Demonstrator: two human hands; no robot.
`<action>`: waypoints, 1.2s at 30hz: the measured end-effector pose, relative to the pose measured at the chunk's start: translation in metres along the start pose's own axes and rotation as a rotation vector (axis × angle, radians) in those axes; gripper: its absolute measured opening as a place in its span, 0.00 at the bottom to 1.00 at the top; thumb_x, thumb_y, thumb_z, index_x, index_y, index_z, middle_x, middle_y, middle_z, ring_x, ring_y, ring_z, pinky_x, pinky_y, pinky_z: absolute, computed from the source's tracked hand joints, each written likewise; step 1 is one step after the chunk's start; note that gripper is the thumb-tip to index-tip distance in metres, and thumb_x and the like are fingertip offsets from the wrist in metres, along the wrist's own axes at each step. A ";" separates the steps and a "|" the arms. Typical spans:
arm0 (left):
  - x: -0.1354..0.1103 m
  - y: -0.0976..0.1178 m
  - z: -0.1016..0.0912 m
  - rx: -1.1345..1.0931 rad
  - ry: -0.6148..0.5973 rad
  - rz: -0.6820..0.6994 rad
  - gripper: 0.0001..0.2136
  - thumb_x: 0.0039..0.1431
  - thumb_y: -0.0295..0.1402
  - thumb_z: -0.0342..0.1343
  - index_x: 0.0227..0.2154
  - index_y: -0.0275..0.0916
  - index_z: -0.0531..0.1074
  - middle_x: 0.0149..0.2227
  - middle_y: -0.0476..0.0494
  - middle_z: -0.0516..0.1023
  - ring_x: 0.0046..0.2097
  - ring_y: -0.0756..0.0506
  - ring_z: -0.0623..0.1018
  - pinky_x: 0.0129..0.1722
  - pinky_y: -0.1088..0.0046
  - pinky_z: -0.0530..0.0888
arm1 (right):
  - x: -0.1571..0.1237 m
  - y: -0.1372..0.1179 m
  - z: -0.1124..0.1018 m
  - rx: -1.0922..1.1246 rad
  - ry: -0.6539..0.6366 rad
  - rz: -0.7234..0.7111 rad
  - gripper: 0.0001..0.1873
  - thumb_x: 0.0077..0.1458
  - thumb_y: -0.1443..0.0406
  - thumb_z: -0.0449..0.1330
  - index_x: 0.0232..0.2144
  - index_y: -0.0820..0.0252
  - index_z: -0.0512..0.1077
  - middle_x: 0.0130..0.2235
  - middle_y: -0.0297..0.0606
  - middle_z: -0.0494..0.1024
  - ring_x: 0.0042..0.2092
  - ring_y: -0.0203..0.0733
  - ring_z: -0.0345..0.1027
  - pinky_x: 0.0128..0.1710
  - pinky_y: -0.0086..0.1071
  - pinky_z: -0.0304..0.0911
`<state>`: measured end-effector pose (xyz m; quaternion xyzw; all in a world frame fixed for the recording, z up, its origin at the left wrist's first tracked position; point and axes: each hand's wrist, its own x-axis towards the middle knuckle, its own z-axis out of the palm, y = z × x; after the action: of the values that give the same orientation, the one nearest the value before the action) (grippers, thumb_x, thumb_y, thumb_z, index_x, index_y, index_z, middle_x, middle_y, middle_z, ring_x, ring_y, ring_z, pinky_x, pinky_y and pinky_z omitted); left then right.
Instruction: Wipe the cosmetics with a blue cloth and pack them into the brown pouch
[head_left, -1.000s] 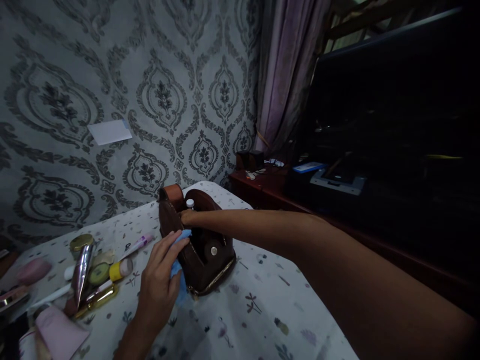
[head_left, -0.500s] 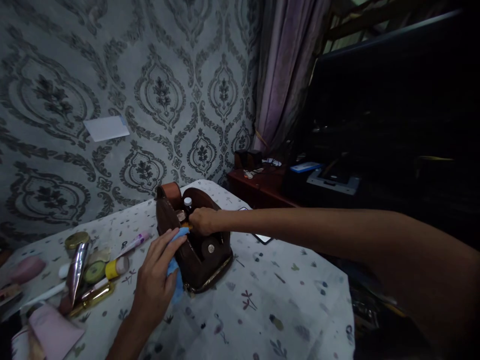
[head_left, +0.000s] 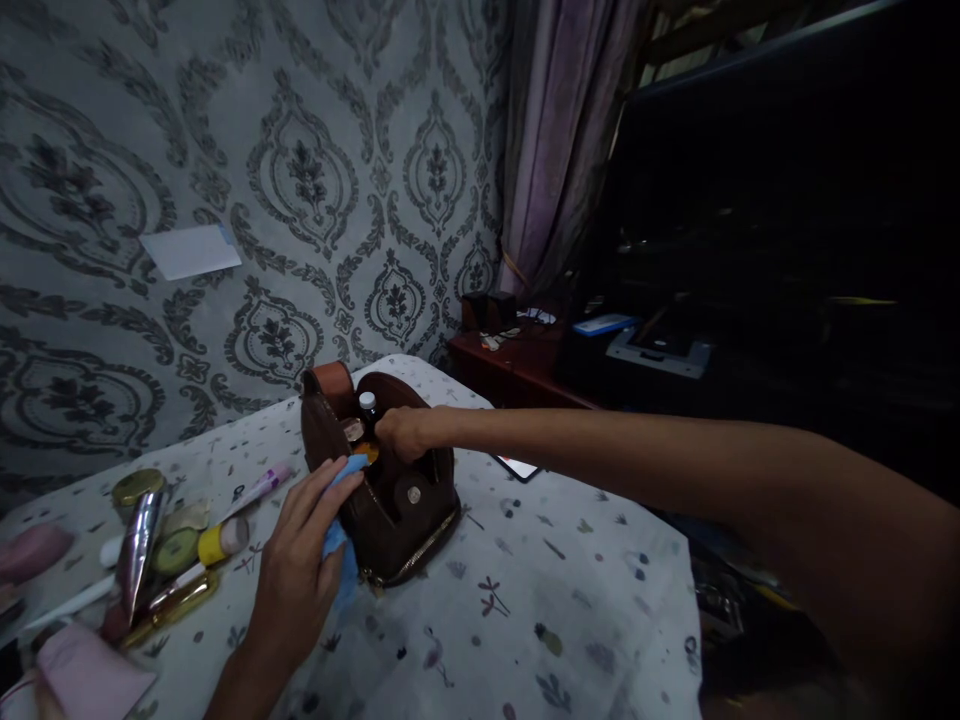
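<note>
Brown handbag (head_left: 394, 520), one, upright on the table (head_left: 600, 600) toward its far corner, mouth unzipped; could tip or slide if the two hands were to press or pull unevenly. Right forearm (head_left: 540, 432), one, crossing the table's right edge; a low sweep might catch what lies beneath it. Left hand (head_left: 292, 560), one, at the bag's left wall, fingers nearly together, thumb apart below them, cloth caught under the grip; were it to slacken, the wall could sag and narrow the mouth. Right hand (head_left: 405, 433), one, inside the mouth, fingers curled, tips hidden; whether they pinch anything cannot be told. Blue cloth (head_left: 345, 575), one, bunched between left hand and bag, hanging down the outside; liable to slip on the smooth wall and take the hold with it. Phone-like slab (head_left: 517, 467), one, partly hidden, near the right edge; could be nudged off by the arm. Bottle (head_left: 367, 404), one, white-capped, standing in the bag beside the right knuckles; may topple or snag if the hand shifts sideways. Orange item (head_left: 367, 453), one, low in the mouth, contents unclear; likely to be jammed against the wall by crowding.
</note>
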<state>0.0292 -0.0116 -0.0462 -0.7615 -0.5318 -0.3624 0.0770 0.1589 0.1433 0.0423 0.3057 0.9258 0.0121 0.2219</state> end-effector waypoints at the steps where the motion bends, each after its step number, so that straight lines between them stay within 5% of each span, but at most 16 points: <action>1: 0.000 0.000 0.000 0.001 -0.001 0.000 0.31 0.51 0.18 0.43 0.58 0.46 0.62 0.63 0.45 0.64 0.65 0.43 0.61 0.63 0.60 0.62 | -0.001 0.000 0.000 -0.002 -0.004 -0.004 0.23 0.44 0.74 0.66 0.46 0.71 0.76 0.43 0.50 0.82 0.47 0.52 0.76 0.43 0.32 0.70; 14: 0.000 0.000 0.000 0.013 -0.004 0.002 0.30 0.52 0.19 0.43 0.58 0.46 0.62 0.64 0.44 0.64 0.65 0.42 0.63 0.63 0.58 0.63 | -0.002 0.005 0.004 -0.029 0.122 -0.014 0.18 0.52 0.70 0.64 0.47 0.67 0.76 0.47 0.50 0.80 0.47 0.51 0.76 0.40 0.32 0.71; 21: -0.001 -0.002 0.000 0.007 -0.003 -0.002 0.29 0.54 0.20 0.44 0.59 0.46 0.63 0.63 0.42 0.65 0.64 0.40 0.64 0.63 0.54 0.64 | 0.010 0.012 0.005 -0.176 0.352 -0.046 0.13 0.57 0.70 0.58 0.43 0.71 0.76 0.50 0.59 0.76 0.55 0.57 0.68 0.53 0.43 0.65; 36: -0.001 -0.003 0.002 0.006 0.029 0.017 0.27 0.56 0.21 0.44 0.59 0.45 0.64 0.63 0.43 0.65 0.64 0.41 0.64 0.61 0.58 0.66 | 0.041 0.030 0.004 -0.310 0.443 -0.162 0.12 0.55 0.76 0.56 0.40 0.69 0.77 0.46 0.55 0.78 0.52 0.56 0.68 0.44 0.39 0.69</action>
<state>0.0278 -0.0102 -0.0490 -0.7606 -0.5250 -0.3711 0.0898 0.1481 0.1904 0.0268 0.1830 0.9603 0.2022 0.0586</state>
